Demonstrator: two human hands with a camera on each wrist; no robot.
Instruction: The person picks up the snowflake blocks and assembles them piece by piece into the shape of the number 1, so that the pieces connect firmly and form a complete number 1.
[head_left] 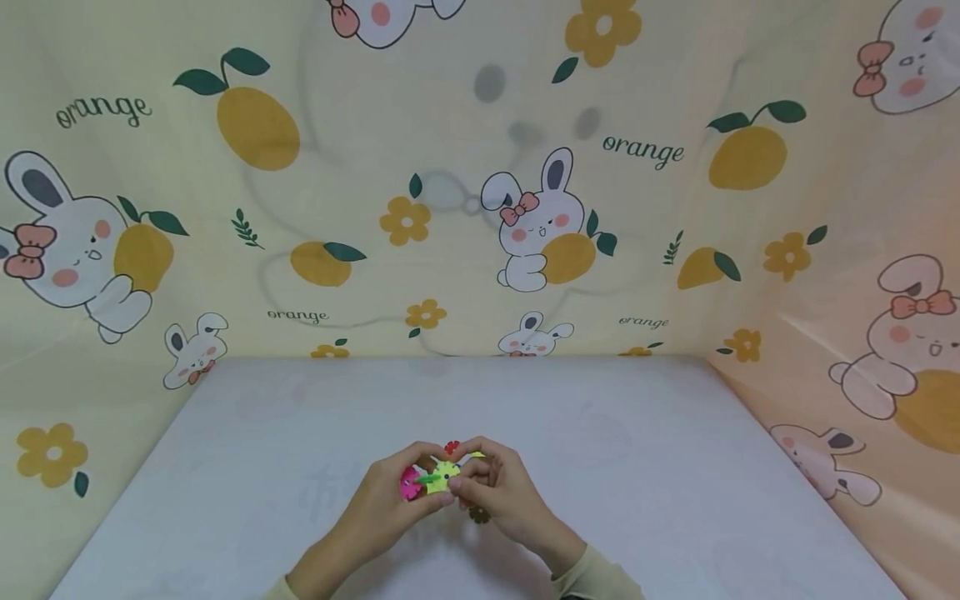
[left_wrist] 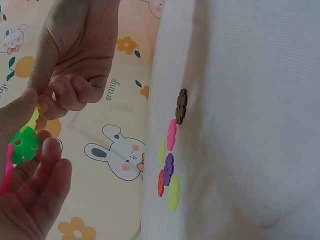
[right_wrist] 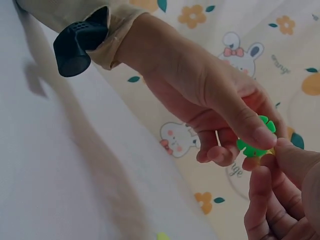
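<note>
Both hands meet over the table around a small joined cluster of notched, flower-shaped plastic discs. The left hand [head_left: 375, 504] grips the cluster between thumb and fingers; its pink disc [head_left: 409, 483] lies near the palm, a green disc [left_wrist: 24, 145] joins it, and a yellow disc [head_left: 441, 477] faces the other hand. Fingertips of the right hand [head_left: 513, 496] pinch the yellow disc at its right edge. In the right wrist view, green [right_wrist: 256, 147] shows behind the right thumb, which partly hides it. The fingers cover much of the yellow disc.
Loose discs lie on the white table [head_left: 637, 467] beneath the hands: brown [left_wrist: 181, 106], pink [left_wrist: 171, 135], purple [left_wrist: 169, 169], orange-red [left_wrist: 160, 183] and yellow-green [left_wrist: 174, 193]. A patterned cloth [head_left: 450, 275] with rabbits and oranges walls the back and sides. A dark device [right_wrist: 77, 47] sits at the right cuff.
</note>
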